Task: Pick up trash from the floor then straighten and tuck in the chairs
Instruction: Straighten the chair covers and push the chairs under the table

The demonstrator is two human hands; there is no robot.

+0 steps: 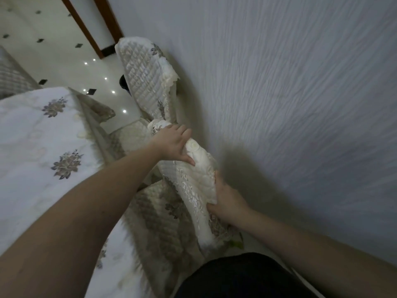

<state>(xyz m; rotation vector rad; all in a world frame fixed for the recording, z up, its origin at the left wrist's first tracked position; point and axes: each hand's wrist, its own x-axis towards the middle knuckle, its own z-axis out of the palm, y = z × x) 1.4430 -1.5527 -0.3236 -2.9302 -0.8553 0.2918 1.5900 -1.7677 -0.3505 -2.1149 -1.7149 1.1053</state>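
Note:
A chair with a cream quilted, lace-edged cover stands between the table and the wall; its backrest [193,181] is right in front of me. My left hand [174,145] grips the top far end of that backrest, thumb on the near side. My right hand [225,201] grips the near end of the same backrest, fingers curled round the fabric edge. The chair's seat cushion [163,214], with a grey floral pattern, shows below the backrest. A second covered chair [146,78] stands farther along the wall.
A table with a white embroidered tablecloth [43,134] fills the left side. A textured white wall [279,82] runs close on the right. Glossy white floor tiles [64,61] with dark diamond insets lie beyond, and a brown door frame [90,24] stands at the top.

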